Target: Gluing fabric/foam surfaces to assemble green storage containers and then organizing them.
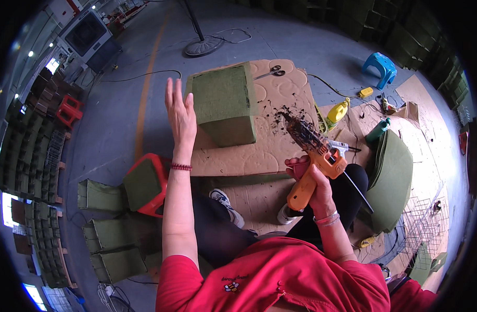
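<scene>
While the right hand [321, 191] grips an orange plastic glue gun [326, 162], left hand [182, 120] open, green fabric-textured box [223, 96] just to its right, brown cardboard sheet [238, 158] beneath.

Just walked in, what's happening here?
A person in a red short-sleeved shirt grips an orange, dark-crusted glue gun in the right hand. The open left hand is beside a green fabric-like box on brown cardboard; contact is unclear. Dark-handled scissors lie on the cardboard by the box.
</scene>
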### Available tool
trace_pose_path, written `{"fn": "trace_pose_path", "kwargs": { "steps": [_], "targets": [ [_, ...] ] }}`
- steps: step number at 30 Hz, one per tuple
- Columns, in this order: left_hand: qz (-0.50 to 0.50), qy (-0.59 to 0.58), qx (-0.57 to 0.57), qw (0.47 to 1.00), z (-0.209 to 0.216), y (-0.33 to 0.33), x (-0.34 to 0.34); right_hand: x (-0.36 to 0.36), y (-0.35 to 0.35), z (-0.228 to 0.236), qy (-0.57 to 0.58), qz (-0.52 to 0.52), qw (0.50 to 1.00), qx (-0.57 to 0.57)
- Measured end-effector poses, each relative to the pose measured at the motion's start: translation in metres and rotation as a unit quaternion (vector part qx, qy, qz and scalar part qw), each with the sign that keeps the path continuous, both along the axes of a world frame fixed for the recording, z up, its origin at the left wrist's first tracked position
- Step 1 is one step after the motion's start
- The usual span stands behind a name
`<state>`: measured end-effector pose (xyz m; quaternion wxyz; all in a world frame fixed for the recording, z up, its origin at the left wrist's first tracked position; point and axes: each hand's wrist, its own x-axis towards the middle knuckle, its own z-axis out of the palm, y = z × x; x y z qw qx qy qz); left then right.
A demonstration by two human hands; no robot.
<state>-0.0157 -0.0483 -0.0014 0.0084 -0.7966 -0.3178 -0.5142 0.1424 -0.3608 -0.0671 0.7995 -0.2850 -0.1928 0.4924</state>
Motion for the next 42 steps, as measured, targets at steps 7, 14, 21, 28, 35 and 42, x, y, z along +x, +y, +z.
{"fn": "trace_pose_path", "kwargs": {
  "steps": [7,14,21,28,35,42],
  "targets": [
    [-0.195,0.123,-0.025,0.973,-0.006,-0.03,-0.031,-0.012,0.001,-0.005,-0.125,-0.007,0.991,-0.043],
    [-0.168,0.048,0.029,0.984,-0.012,-0.026,-0.006,-0.033,0.031,0.002,-0.164,0.045,0.985,-0.037],
    [-0.191,0.027,0.04,0.98,-0.02,-0.054,0.006,-0.033,0.023,-0.005,-0.161,0.02,0.986,-0.043],
    [-0.176,0.016,0.072,0.982,-0.016,-0.057,-0.01,-0.035,0.03,-0.004,-0.167,0.002,0.985,-0.033],
    [-0.212,-0.037,-0.007,0.977,-0.009,-0.052,-0.013,-0.04,0.04,0.002,-0.185,-0.004,0.983,-0.018],
    [-0.23,-0.098,-0.133,0.959,-0.009,-0.047,-0.01,-0.053,0.062,0.007,-0.211,0.044,0.976,-0.017]
  ]
}}
